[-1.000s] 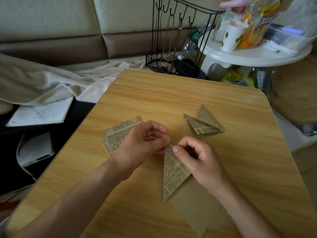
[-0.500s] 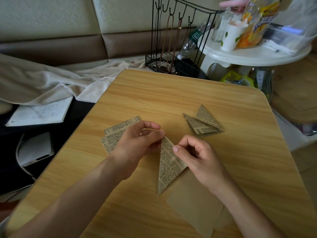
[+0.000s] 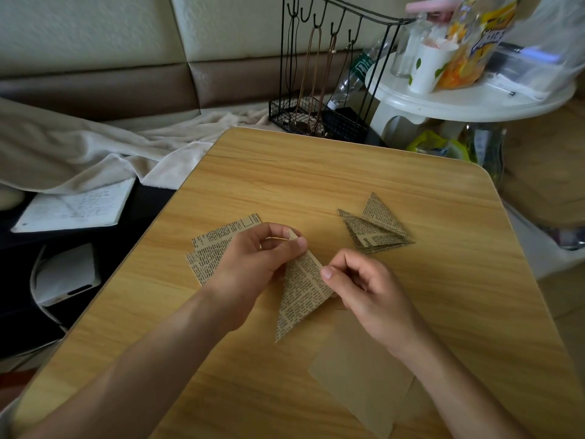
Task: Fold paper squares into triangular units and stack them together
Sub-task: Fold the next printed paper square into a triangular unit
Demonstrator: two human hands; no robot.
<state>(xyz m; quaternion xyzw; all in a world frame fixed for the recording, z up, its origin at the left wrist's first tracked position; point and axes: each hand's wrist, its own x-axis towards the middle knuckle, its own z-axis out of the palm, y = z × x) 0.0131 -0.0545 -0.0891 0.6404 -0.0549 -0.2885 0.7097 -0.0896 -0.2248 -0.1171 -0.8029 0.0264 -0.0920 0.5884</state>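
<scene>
two hands work one newsprint triangle [image 3: 300,293] held just above the wooden table [image 3: 316,172]; the left hand [image 3: 253,264] pinches its upper tip between thumb and curled fingers; the right hand [image 3: 364,289] grips its right corner, fingers curled; left of the hands lies a small pile of flat newsprint squares [image 3: 210,248], partly under the left hand; the stacked folded units [image 3: 376,228] sit to the right, apart; a plain brown sheet [image 3: 357,372] lies below the right wrist.

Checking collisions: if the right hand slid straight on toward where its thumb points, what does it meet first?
Likely the left hand, which pinches the same folded paper that the right hand holds; depth is unclear.
</scene>
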